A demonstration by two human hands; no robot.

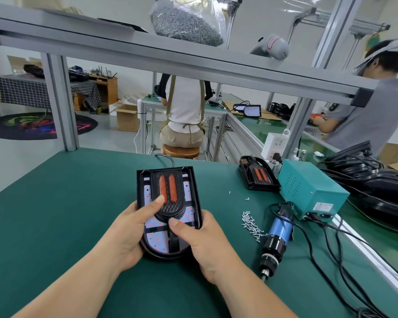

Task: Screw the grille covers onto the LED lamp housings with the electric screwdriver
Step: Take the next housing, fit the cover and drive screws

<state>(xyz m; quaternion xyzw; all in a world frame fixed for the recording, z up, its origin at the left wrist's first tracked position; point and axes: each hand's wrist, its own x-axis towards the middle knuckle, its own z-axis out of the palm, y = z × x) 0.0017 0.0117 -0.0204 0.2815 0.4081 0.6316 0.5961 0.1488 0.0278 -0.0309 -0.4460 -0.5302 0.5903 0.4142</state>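
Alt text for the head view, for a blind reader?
The left hand and right hand grip a black LED lamp housing, thumbs on its grille cover. The electric screwdriver lies on the green bench to the right, beside loose screws.

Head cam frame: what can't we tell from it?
Head view: whether the grille cover is screwed down yet; holes too small, thumbs cover some.
Lamp housing underside: hidden by left hand, right hand.
Electric screwdriver bit: too small.
Teal power box label: too small to read.
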